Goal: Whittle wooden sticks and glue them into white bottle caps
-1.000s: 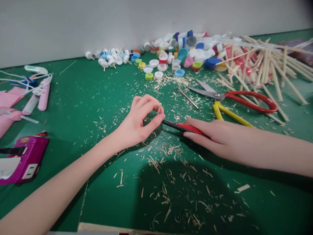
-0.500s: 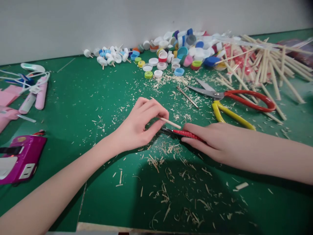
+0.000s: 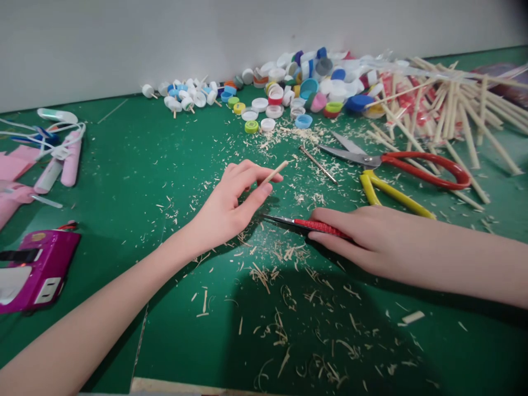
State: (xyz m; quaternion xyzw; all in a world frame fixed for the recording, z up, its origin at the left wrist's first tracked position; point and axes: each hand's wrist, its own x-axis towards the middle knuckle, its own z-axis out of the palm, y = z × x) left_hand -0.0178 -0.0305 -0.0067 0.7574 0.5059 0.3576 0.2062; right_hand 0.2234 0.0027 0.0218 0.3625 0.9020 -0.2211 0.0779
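My left hand holds a short wooden stick between thumb and fingers, its free end pointing up and to the right. To the right, my right hand is closed round the red handle of a knife. The knife's thin blade points left, below the fingertips of my left hand and apart from the stick. Curled wood shavings lie on the green table under and in front of both hands.
Open scissors with red and yellow handles lie beyond my right hand, beside a metal rod. Bottle caps and wooden sticks are piled at the back. A magenta power strip and pink glue guns stand left.
My left hand has shifted slightly left, and the stick in it has swung from pointing down-right to pointing up-right, away from the knife. My right hand has barely moved.
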